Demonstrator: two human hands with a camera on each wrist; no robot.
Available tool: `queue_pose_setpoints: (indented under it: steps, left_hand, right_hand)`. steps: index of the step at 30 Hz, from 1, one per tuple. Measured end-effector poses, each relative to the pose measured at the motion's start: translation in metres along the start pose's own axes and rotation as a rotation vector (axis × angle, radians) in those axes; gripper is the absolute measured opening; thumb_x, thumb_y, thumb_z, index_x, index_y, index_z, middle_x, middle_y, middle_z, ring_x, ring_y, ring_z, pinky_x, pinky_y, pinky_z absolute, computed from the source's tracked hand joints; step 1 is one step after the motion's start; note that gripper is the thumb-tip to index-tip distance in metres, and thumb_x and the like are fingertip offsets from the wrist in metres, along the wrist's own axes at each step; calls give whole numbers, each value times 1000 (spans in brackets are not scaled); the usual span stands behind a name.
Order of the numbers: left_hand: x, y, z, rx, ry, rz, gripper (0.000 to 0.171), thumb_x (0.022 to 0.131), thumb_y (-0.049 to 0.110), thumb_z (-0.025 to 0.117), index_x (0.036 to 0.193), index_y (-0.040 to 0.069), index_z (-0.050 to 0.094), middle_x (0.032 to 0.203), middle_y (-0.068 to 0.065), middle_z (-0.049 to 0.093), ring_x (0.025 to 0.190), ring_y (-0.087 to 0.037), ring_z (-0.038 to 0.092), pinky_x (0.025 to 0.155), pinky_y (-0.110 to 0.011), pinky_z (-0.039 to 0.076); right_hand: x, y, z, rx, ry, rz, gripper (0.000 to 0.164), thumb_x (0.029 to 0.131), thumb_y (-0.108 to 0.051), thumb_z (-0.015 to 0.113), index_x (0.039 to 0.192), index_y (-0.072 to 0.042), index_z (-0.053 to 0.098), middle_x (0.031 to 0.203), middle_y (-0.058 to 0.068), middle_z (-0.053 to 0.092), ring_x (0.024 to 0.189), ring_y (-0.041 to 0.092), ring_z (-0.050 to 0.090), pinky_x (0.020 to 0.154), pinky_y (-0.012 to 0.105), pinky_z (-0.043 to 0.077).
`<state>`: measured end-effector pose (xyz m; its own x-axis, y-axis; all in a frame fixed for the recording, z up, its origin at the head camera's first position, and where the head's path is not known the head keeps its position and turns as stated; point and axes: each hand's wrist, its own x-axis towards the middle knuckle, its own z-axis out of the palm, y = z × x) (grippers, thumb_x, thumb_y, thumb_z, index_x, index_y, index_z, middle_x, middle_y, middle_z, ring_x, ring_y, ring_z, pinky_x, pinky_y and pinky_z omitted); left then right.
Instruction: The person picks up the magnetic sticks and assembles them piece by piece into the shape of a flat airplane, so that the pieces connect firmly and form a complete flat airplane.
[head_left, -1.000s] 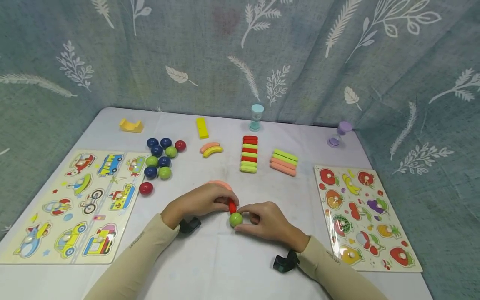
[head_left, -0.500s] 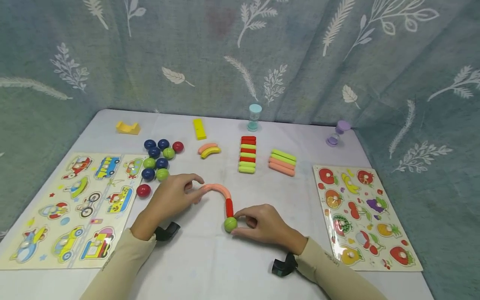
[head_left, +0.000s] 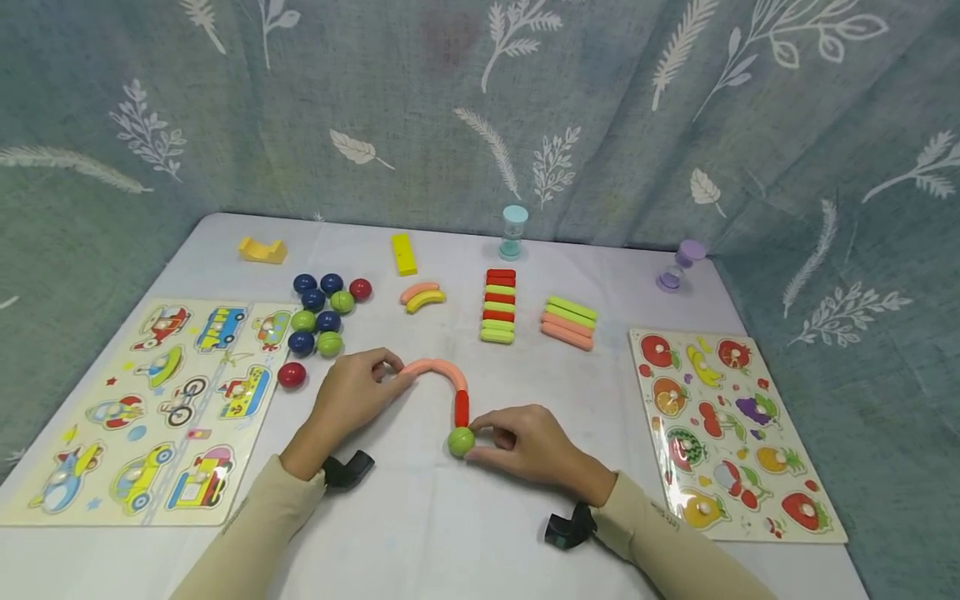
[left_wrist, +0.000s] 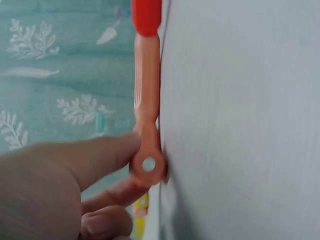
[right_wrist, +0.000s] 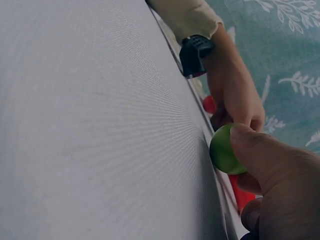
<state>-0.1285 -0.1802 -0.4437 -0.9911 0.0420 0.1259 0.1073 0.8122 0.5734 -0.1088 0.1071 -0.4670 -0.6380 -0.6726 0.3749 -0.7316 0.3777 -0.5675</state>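
On the white table, a green ball [head_left: 461,442], a red rod [head_left: 461,409] and a curved pink piece [head_left: 446,369] form a hook-shaped chain. With thumb and finger, my left hand [head_left: 355,392] pinches the pink curve's left end. Up close in the left wrist view, that end of the pink piece [left_wrist: 147,75] has a round silvery spot. My right hand [head_left: 531,446] pinches the green ball at the chain's near end. In the right wrist view the thumb lies over the green ball [right_wrist: 223,150], and part of the red rod [right_wrist: 242,194] shows behind it.
Several blue, green and red balls [head_left: 302,342] sit left of centre. Behind the hands lie a row of red and green rods [head_left: 498,307], green and pink rods [head_left: 567,324], and small curved pieces [head_left: 425,301]. Puzzle boards [head_left: 153,367] [head_left: 731,433] flank both sides; sand timers [head_left: 513,233] stand behind.
My left hand has left the red rod, moved left and taken the far end of the pink curve. My right hand stays at the green ball, which shifted slightly left with the rod.
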Motion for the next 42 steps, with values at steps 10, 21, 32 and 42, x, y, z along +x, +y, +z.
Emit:
queue_pose_setpoints:
  steps: [10,21,32,42]
  left_hand:
    - [3,-5,5,-107,36,1,23,81,41,71,93,23,69,59,1,40,54,-15,36,50,-30,28]
    - [-23,15,11,-300,-145,318,20,81,41,71,98,31,71,58,9,38,54,-7,38,52,-25,34]
    - [-33,32,36,-391,-257,366,32,77,42,74,107,33,68,57,7,34,51,-4,32,48,-22,29]
    - [-35,35,40,-319,-228,390,37,76,43,75,109,28,68,57,11,33,52,-3,32,50,-21,28]
  right_hand:
    - [2,-1,-1,-8,8,46,29,80,-45,70,102,-25,69,55,-13,38,51,-1,35,50,18,28]
    - [3,-3,-1,40,22,74,28,81,-41,71,104,-26,69,57,-15,40,52,0,36,49,19,30]
    - [0,16,-12,119,106,168,17,86,-26,69,102,-20,71,58,-15,48,51,1,41,48,20,36]
    - [37,38,-20,-87,335,400,23,86,-21,67,108,-16,69,52,-8,43,44,7,37,44,26,29]
